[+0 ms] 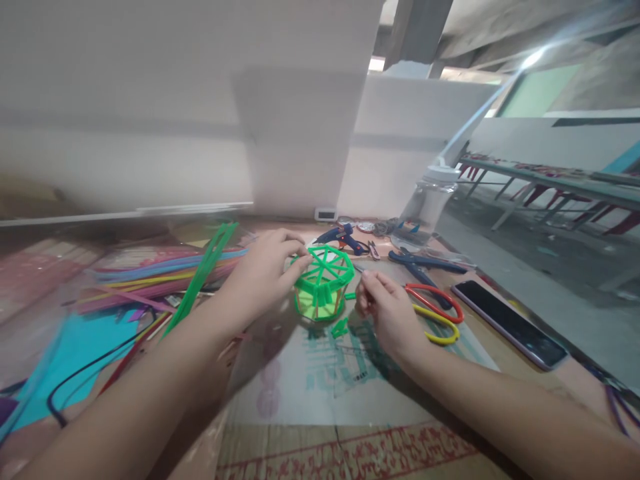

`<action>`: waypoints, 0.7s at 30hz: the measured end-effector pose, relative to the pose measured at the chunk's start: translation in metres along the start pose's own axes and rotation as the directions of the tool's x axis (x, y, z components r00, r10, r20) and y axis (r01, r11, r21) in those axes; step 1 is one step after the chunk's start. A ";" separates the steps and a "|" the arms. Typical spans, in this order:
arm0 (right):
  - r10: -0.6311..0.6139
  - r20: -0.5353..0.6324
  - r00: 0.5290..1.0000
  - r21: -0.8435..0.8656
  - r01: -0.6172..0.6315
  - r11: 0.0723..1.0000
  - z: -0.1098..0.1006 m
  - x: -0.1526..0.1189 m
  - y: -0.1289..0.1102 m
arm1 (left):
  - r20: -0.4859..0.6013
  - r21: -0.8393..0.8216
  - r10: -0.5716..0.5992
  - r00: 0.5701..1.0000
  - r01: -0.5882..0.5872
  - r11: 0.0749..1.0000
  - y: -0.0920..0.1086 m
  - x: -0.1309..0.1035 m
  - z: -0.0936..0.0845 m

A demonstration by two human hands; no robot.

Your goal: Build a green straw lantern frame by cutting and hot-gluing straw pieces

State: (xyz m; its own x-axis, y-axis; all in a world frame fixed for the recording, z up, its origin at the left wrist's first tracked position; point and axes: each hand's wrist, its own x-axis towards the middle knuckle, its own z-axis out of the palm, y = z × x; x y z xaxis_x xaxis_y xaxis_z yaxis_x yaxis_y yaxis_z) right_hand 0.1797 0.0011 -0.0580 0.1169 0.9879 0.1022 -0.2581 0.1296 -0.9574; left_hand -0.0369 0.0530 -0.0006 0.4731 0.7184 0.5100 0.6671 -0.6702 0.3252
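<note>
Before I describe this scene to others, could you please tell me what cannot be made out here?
In the head view:
Right hand: anything pinched in it is too small and blurred.
Green frame: part of its left side, hidden by the left hand.
Red handle and yellow handle: whatever they lead to, hidden by the right hand.
White sheet: its print, too blurred to read.
White device: any display reading, too small.

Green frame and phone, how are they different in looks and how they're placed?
The green frame is bright and open, with spokes across its top; the phone is a solid slab with a dark screen.
The green frame stands up beside the left hand; the phone lies flat, apart from both hands.
Both are at the same table.
</note>
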 end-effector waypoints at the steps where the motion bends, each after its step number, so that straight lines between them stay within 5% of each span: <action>1: 0.016 0.002 1.000 -0.011 -0.016 1.000 -0.002 0.002 -0.001 | 0.006 -0.012 -0.009 1.000 0.009 1.000 -0.001 0.000 -0.001; 7: 0.171 0.075 0.982 -0.115 -0.161 0.980 -0.002 -0.007 0.011 | 0.020 -0.089 -0.033 0.999 0.034 0.995 -0.004 0.000 -0.002; 11: 0.152 0.077 0.985 -0.174 -0.137 0.975 -0.004 -0.011 0.016 | -0.040 -0.100 -0.165 0.985 0.160 0.982 0.003 -0.007 -0.020; 16: -0.224 -0.027 0.974 -0.347 0.201 0.916 -0.021 0.011 -0.014 | 0.000 -0.005 -0.098 0.995 0.098 0.995 0.012 -0.013 -0.037; 18: -0.370 0.099 0.924 -0.498 0.368 0.785 -0.024 0.024 -0.035 | -0.009 0.007 -0.071 0.997 0.071 0.997 0.011 -0.010 -0.032; 21: -0.318 0.406 0.857 -0.639 0.515 0.572 -0.020 0.036 -0.059 | 0.012 0.078 -0.084 0.996 0.083 0.994 0.011 -0.001 -0.020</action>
State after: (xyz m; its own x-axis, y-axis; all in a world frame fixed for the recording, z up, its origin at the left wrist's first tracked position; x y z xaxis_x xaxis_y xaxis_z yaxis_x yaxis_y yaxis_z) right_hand 0.2184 0.0270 -0.0034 -0.2070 0.8401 0.5013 0.5250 0.5278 -0.6677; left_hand -0.0415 0.0409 0.0184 0.4222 0.7746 0.4709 0.7468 -0.5916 0.3037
